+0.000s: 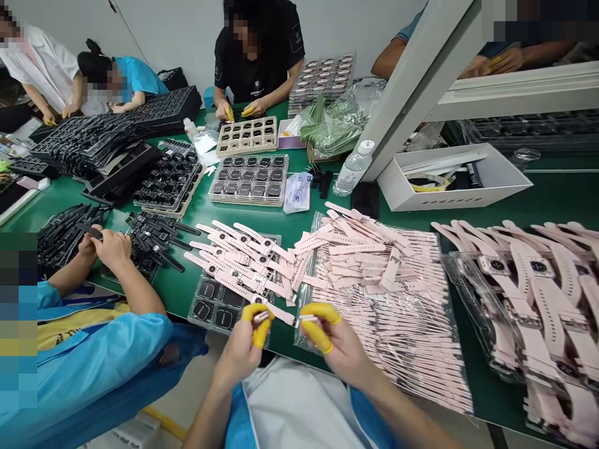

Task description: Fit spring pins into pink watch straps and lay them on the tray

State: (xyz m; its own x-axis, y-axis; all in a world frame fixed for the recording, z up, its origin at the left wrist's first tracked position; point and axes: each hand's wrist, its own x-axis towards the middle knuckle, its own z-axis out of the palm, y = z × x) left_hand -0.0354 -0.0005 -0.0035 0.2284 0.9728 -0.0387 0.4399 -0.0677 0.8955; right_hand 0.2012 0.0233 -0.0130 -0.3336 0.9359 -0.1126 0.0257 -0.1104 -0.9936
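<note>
Yellow finger cots cover the fingertips of both my hands. My left hand (pixel 244 350) pinches a small pink watch case (pixel 261 317), seen nearly edge-on. Across a short gap, my right hand (pixel 349 352) grips the end of a pink watch strap (pixel 309 318); most of that strap is hidden by the fingers. Just beyond my left hand, several pink-strapped watches (pixel 236 272) lie across a clear tray (pixel 223 320) with dark square cells. A broad pile of loose pink straps (pixel 374 268) on plastic bags spreads beyond and beside my right hand.
More pink-strapped watches (pixel 538 268) lie in trays at the right. A white box (pixel 453 193) and a bottle (pixel 354 168) stand behind the straps. At left, a co-worker's hands (pixel 113 246) handle black straps (pixel 70 234). Trays of watch cases (pixel 250 178) sit farther back, before another co-worker.
</note>
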